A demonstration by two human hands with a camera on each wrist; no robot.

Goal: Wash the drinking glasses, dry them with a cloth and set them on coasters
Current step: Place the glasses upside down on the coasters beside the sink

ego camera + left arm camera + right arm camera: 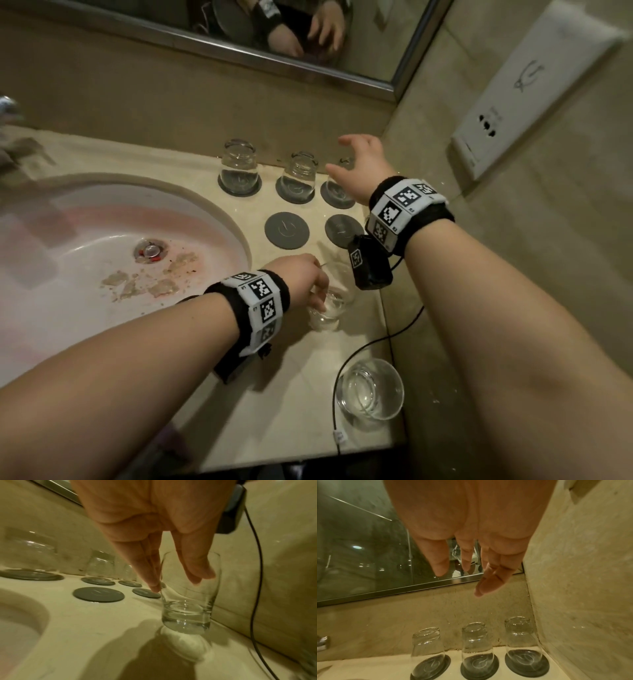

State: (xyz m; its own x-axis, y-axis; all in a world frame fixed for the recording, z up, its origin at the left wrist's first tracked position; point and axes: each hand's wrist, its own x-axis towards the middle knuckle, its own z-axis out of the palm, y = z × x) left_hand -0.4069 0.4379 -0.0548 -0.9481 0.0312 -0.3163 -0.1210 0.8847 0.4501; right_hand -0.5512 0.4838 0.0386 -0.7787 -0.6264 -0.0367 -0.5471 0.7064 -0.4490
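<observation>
Three clear glasses stand upside down on dark round coasters in the back row: left [239, 163] [428, 651], middle [300, 174] [476, 647], right [337, 190] [520, 641]. Two empty coasters [287, 230] [343, 231] lie in front of them. My left hand [320, 294] [176, 582] pinches the rim of an upright glass [330, 305] [187, 605] near the sink edge; I cannot tell whether its base touches the counter. My right hand [337, 154] [459, 582] hovers above the right back glass, fingers spread, holding nothing. Another upright glass [370, 390] stands near the counter's front edge.
The white sink [51, 308] on the left has bits of debris near its drain [150, 250]. A mirror [308, 41] runs along the back wall. The side wall with a socket plate [513, 102] closes off the right. A black cable [342, 370] trails over the counter.
</observation>
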